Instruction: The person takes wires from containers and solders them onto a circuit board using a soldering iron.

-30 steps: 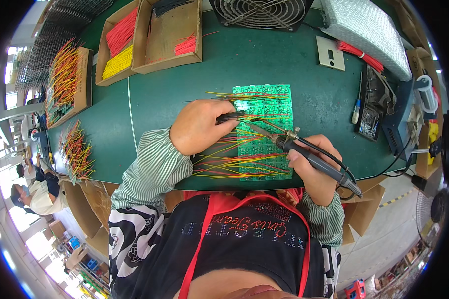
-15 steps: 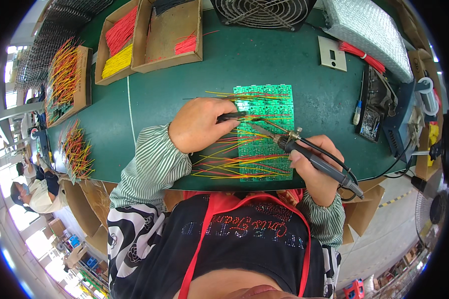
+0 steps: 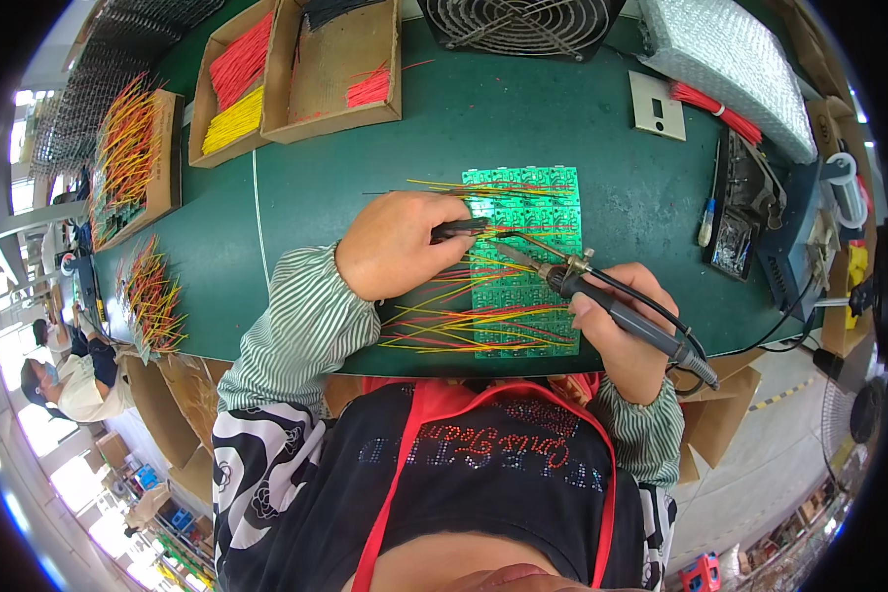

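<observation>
My left hand point(image 3: 400, 242) is closed on a narrow black thing point(image 3: 458, 230). I cannot tell if it is tweezers or a bunch of black wires. Its end lies over the upper part of a green circuit board panel point(image 3: 556, 212). In my right hand point(image 3: 629, 331) is a grey soldering iron point(image 3: 633, 324), with a thin metal feed tube point(image 3: 533, 243) clamped along it. The iron's tip and the tube's end come close to my left fingertips above the panel. Red and yellow wires point(image 3: 444, 329) lie in rows across the panel, their loose ends reaching left.
Cardboard boxes point(image 3: 284, 123) at the back left hold red, yellow and black wires. Wired boards point(image 3: 150, 301) are piled at the left. A fan point(image 3: 523, 25) stands at the back. At the right are a black tray point(image 3: 732, 217), a blue unit point(image 3: 789, 242) and a solder spool point(image 3: 845, 192).
The black thing in my left hand has turned slightly and shows more of its side. The soldering iron and the panel have shifted very slightly.
</observation>
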